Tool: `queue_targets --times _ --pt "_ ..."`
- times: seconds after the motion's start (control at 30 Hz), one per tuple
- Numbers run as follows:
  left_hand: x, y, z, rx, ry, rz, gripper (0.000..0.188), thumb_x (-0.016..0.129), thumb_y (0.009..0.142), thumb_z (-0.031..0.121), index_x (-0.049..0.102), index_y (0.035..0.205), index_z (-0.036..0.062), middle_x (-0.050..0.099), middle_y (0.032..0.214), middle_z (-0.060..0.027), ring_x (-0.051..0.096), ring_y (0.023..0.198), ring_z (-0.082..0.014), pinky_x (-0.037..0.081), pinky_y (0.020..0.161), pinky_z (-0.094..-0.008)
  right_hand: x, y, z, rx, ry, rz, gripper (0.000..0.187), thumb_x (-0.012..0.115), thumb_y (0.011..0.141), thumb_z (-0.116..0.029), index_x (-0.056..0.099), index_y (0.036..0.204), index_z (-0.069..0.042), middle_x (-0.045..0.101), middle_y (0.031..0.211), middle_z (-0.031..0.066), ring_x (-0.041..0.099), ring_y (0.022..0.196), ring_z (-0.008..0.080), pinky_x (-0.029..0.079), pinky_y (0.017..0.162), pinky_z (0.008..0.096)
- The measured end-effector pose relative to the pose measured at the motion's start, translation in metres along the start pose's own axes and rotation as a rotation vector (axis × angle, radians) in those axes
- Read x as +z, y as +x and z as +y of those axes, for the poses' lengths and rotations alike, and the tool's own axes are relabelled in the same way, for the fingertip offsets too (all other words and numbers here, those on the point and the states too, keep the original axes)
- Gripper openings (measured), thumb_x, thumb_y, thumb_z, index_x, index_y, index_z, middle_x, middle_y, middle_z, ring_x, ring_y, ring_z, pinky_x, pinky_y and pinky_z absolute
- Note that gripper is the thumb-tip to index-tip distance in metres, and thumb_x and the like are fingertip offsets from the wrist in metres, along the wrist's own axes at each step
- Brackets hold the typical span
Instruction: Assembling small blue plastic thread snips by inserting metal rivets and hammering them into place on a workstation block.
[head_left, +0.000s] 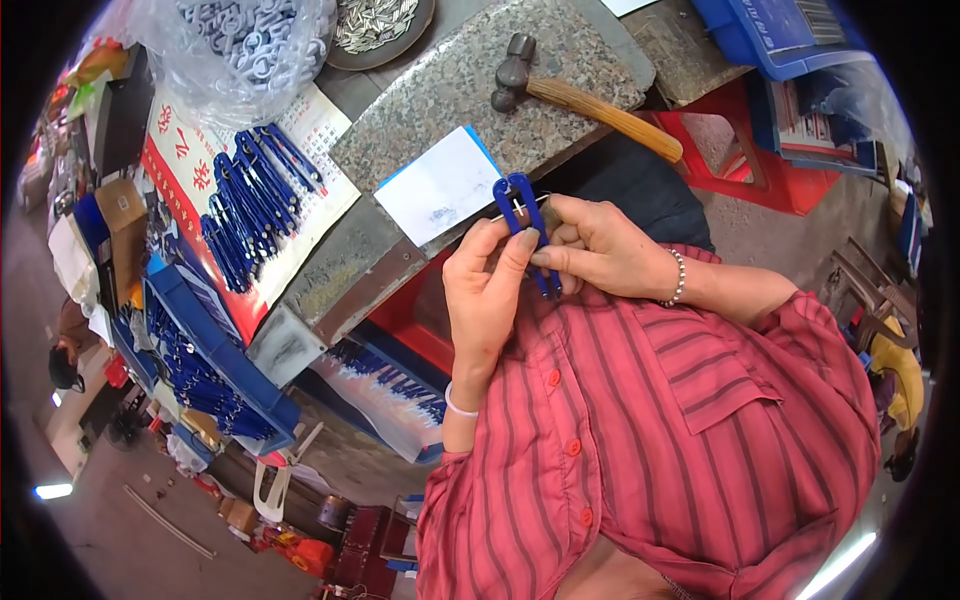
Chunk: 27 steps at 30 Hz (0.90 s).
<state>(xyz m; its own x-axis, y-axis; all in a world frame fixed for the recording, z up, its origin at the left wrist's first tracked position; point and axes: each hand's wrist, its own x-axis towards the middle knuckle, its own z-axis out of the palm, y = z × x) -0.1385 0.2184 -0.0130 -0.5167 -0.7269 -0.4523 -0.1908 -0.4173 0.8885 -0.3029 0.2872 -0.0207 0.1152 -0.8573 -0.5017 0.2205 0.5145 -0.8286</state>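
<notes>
Close in front of my chest, both hands grip a blue two-armed piece point(521, 195) with rounded upper ends; its exact kind I cannot make out. My left hand point(484, 280) pinches one arm between thumb and fingers. From the other side my right hand point(612, 246) closes on the second arm. A thin pale pin-like bit shows between the arms, and fingers hide the middle of the piece. Just beyond lies a white paper point(438, 190) with grey smudges on a blue-edged sheet. Similar narrow blue pieces point(247, 200) lie in rows on a printed red and white sheet point(318, 215).
A wooden-handled hammer point(608, 115) lies on the speckled stone slab point(430, 120). Farther back are a plastic bag of grey parts point(255, 45) and a dish of small metal pins point(375, 25). Blue crates point(235, 365) with more blue pieces stand at the left. A red stool point(790, 185) stands right.
</notes>
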Motion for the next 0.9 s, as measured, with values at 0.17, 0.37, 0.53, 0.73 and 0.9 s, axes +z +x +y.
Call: queue_targets --times 0.17,0.37,0.53,0.73,0.9 --pt "0.0031 -0.0012 0.0042 -0.019 -0.066 -0.006 0.016 0.062 0.094 0.006 0.066 0.106 -0.0041 0.061 0.087 -0.0001 0.057 0.078 -0.0064 0.047 0.069 -0.0215 0.0015 -0.0013 -0.0064 -0.028 0.013 0.003 0.014 0.059 0.093 -0.008 0.050 0.100 0.000 0.063 0.067 0.0064 0.063 0.057 0.0097 0.049 0.049 0.0237" --pt "0.0023 -0.0019 0.0017 -0.020 -0.094 -0.019 0.017 0.061 0.095 0.006 0.065 0.109 -0.0035 0.063 0.092 0.0000 0.058 0.080 -0.0061 0.048 0.071 -0.0210 -0.0016 -0.0010 -0.0064 -0.016 -0.022 -0.029 0.017 0.060 0.094 -0.008 0.048 0.105 -0.001 0.062 0.069 0.0036 0.062 0.057 0.0082 0.048 0.051 0.0217" --pt "0.0038 -0.0048 0.0017 -0.022 -0.089 0.014 0.018 0.061 0.095 0.007 0.065 0.109 -0.0036 0.064 0.094 -0.0007 0.059 0.081 -0.0063 0.049 0.071 -0.0208 0.0006 -0.0020 -0.0062 -0.033 0.012 -0.016 0.014 0.059 0.093 -0.007 0.051 0.102 0.000 0.063 0.067 0.0060 0.063 0.057 0.0098 0.049 0.050 0.0235" --pt "0.0003 -0.0077 -0.0019 -0.041 -0.191 0.006 0.018 0.062 0.095 0.007 0.065 0.109 -0.0039 0.064 0.094 -0.0013 0.059 0.081 -0.0059 0.048 0.071 -0.0202 0.0029 -0.0007 -0.0067 -0.013 -0.023 -0.046 0.015 0.059 0.094 -0.009 0.049 0.102 -0.001 0.062 0.068 0.0043 0.061 0.056 0.0083 0.047 0.049 0.0223" --pt "-0.0029 -0.0074 -0.0044 -0.029 -0.215 0.026 0.018 0.062 0.095 0.008 0.065 0.109 -0.0031 0.065 0.093 -0.0012 0.058 0.079 -0.0054 0.047 0.069 -0.0200 0.0047 0.0044 -0.0044 0.011 -0.041 -0.078 0.017 0.059 0.095 -0.010 0.048 0.105 -0.002 0.060 0.068 0.0018 0.060 0.056 0.0066 0.046 0.049 0.0206"
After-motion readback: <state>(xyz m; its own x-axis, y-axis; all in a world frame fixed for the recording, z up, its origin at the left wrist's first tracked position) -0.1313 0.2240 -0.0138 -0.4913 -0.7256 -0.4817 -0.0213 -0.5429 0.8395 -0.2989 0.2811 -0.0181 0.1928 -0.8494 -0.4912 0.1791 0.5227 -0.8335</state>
